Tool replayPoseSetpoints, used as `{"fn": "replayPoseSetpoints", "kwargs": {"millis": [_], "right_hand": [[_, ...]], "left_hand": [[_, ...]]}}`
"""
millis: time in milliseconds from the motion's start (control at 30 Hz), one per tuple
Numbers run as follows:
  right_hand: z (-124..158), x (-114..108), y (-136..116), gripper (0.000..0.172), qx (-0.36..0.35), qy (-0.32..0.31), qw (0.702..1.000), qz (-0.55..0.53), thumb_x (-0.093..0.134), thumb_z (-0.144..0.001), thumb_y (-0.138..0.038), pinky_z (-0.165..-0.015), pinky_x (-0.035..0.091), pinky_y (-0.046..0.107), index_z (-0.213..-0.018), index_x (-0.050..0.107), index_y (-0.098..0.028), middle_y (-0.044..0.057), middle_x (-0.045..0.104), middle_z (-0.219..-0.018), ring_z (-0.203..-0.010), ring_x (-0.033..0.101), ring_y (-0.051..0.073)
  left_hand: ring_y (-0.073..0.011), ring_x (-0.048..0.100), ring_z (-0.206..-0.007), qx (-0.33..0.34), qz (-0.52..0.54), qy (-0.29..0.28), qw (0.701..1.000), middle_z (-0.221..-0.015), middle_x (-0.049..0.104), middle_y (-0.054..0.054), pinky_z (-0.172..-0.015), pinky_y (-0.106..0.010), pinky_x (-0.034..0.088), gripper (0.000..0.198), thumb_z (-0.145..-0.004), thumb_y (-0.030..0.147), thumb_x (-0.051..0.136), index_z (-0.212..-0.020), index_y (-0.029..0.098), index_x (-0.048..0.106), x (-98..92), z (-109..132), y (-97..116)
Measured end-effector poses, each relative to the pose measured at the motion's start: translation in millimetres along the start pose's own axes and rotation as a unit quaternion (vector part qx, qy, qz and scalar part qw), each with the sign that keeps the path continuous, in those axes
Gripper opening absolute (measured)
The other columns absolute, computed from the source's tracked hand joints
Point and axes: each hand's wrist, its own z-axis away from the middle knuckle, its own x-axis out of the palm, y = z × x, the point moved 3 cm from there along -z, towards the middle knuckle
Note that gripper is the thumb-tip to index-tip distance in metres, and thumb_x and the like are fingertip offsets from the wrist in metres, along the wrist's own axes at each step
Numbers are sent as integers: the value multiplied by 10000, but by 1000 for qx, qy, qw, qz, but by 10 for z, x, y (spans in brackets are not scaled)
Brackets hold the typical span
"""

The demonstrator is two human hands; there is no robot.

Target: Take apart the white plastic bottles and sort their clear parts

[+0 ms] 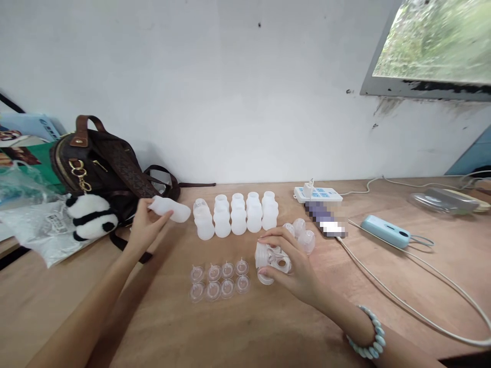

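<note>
My left hand [148, 225] pinches a frosted white baby bottle [174, 210], held tilted nearly sideways above the table. To its right stand several similar bottles [238, 221] in two rows; the back-left one has a clear top [200, 205]. My right hand [291, 260] has its thumb and fingers around a translucent screw ring [262, 254], among other clear ring pieces [284, 263] partly hidden under the palm. Clear domed caps [307, 240] lie just behind that hand. Between my hands, clear silicone nipples [220, 281] are laid out in two rows.
On the left are a brown backpack [111, 158] with a panda plush [92, 217] and plastic bags [38, 230]. At right lie a power strip [324, 195], a phone [324, 220], a light blue power bank [385, 231], a looping white cable [383, 284] and a clear plastic container [437, 202].
</note>
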Motion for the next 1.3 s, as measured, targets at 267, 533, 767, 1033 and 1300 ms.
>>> {"fn": "replayPoseSetpoints", "kwargs": {"millis": [267, 533, 767, 1033, 1300], "right_hand": [[-2, 1, 28, 313, 23, 11, 1000, -5, 661, -876, -273, -783, 526, 330, -1175, 576, -237, 82, 593, -1097, -979, 592, 212], [15, -52, 32, 342, 31, 31, 999, -4, 640, -892, -247, -870, 542, 379, -1225, 561, -257, 84, 603, -1135, -1061, 598, 231], [-20, -25, -50, 351, -42, -36, 998, 5, 559, -945, -216, -915, 541, 385, -1292, 561, -267, 95, 593, -1182, -1101, 600, 223], [-21, -10, -85, 320, -52, -26, 998, -26, 571, -929, -160, -912, 557, 383, -1235, 554, -250, 92, 630, -1169, -1115, 613, 218], [1, 1, -116, 361, -73, -49, 996, -25, 512, -920, -66, -906, 571, 371, -1216, 583, -258, 85, 640, -1196, -1110, 635, 203]], "left_hand": [[-154, 640, -843, 33, 33, -38, 998, -968, 648, 9, -774, -264, 522, 600, -716, 329, 772, -1128, 263, 341, 376, 355, 661], [-283, 632, -1077, -37, 20, -237, 971, -1152, 696, -94, -913, -357, 501, 384, -776, 353, 705, -1122, 193, 652, 1061, 892, 691], [-262, 669, -936, -124, 99, -249, 955, -1019, 740, -84, -795, -324, 526, 391, -714, 415, 750, -1029, 185, 725, 1109, 914, 528], [-172, 649, -643, -259, 189, -244, 915, -819, 730, -83, -534, -216, 467, 476, -636, 479, 799, -949, 132, 707, 1144, 976, 487], [-139, 588, -502, -369, 249, -334, 831, -711, 713, -119, -409, -189, 390, 482, -734, 519, 714, -922, 75, 718, 1172, 1032, 567]]}}
